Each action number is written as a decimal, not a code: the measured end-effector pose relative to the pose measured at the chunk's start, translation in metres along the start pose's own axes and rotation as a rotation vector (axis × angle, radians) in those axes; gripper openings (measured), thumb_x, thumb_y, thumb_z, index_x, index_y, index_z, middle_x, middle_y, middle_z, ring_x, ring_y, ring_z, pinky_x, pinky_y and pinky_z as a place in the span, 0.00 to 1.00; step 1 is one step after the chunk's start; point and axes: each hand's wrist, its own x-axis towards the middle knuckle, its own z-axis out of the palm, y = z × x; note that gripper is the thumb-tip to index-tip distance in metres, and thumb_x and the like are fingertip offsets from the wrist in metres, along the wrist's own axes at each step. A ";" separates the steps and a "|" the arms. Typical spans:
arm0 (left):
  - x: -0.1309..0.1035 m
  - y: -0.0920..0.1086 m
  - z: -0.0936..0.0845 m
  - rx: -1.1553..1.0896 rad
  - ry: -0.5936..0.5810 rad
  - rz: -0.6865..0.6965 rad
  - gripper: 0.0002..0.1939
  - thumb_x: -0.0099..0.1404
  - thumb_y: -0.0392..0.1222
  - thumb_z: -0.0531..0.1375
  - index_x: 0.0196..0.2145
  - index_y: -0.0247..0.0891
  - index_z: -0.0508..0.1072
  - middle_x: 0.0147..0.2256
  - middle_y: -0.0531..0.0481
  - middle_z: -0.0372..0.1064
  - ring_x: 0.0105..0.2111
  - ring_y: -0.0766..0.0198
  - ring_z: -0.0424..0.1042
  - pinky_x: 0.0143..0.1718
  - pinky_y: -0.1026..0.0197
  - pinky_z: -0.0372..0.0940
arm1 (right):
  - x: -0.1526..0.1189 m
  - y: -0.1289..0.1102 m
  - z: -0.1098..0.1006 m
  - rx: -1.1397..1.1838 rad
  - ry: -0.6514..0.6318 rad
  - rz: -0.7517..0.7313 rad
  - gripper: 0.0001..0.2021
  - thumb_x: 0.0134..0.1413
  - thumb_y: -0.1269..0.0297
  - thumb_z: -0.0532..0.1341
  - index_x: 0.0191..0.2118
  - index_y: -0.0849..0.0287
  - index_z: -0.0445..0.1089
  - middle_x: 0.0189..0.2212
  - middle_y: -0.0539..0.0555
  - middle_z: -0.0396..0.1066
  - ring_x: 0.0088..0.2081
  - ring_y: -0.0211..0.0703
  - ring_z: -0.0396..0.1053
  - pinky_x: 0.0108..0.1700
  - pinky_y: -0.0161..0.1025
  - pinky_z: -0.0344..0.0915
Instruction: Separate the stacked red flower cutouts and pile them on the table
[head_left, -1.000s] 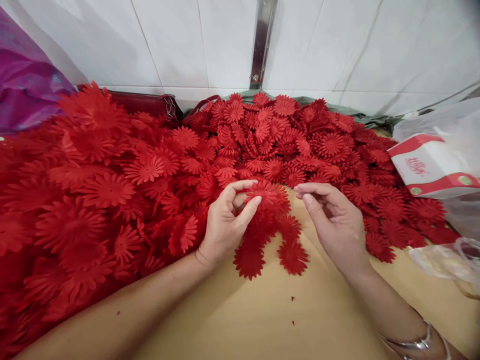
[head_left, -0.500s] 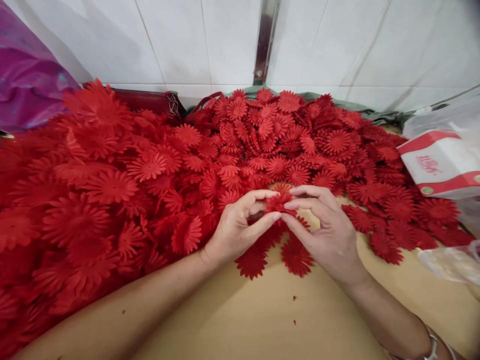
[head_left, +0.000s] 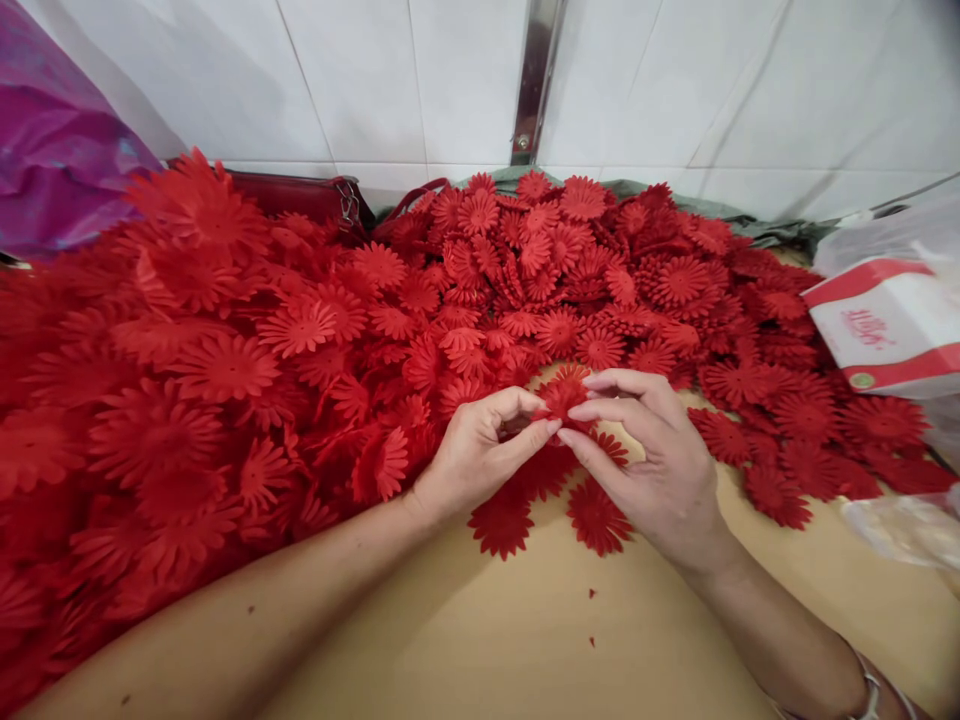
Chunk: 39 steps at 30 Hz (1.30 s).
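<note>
Between both hands is a red fabric flower piece (head_left: pixel 564 396) with many narrow petals, raised a little over the table. My left hand (head_left: pixel 484 440) pinches its left edge between thumb and forefinger. On the other side my right hand (head_left: pixel 652 445) grips it with the thumb and bent fingers. Fingertips cover part of the piece, so I cannot tell whether it is one layer or several. Below the hands, a darker red flower piece (head_left: pixel 501 522) and another flower piece (head_left: pixel 598 515) lie flat on the tan table (head_left: pixel 465 630).
A large heap of red flower pieces (head_left: pixel 225 370) spreads across the left and back. Behind it are a dark red bag (head_left: pixel 292 198) and a white tiled wall (head_left: pixel 457 80). A red-and-white box (head_left: pixel 877 325) stands at right. Purple cloth-like material (head_left: pixel 60 150) hangs at left.
My left forefinger has bent and drawn back from the flower piece's top edge, so more of its petals show. Both hands stay in nearly the same place.
</note>
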 end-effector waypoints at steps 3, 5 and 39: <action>0.001 0.000 -0.002 -0.058 -0.009 -0.026 0.09 0.65 0.43 0.66 0.32 0.35 0.72 0.28 0.54 0.72 0.27 0.71 0.69 0.32 0.68 0.64 | 0.000 0.000 0.000 0.020 -0.011 0.026 0.07 0.58 0.70 0.67 0.42 0.55 0.75 0.47 0.58 0.70 0.49 0.47 0.71 0.55 0.49 0.68; 0.001 0.001 -0.003 -0.091 -0.028 -0.032 0.09 0.65 0.43 0.66 0.32 0.35 0.72 0.29 0.53 0.73 0.29 0.70 0.71 0.34 0.67 0.66 | -0.001 0.001 0.000 0.056 -0.028 0.041 0.07 0.59 0.70 0.66 0.43 0.54 0.75 0.46 0.56 0.71 0.49 0.46 0.72 0.54 0.48 0.68; 0.009 0.002 -0.004 -0.275 0.247 0.002 0.13 0.65 0.49 0.65 0.37 0.38 0.69 0.32 0.57 0.68 0.30 0.70 0.74 0.43 0.61 0.72 | 0.000 0.027 0.002 0.680 0.204 0.614 0.08 0.58 0.56 0.67 0.39 0.53 0.74 0.33 0.49 0.74 0.34 0.38 0.73 0.41 0.38 0.72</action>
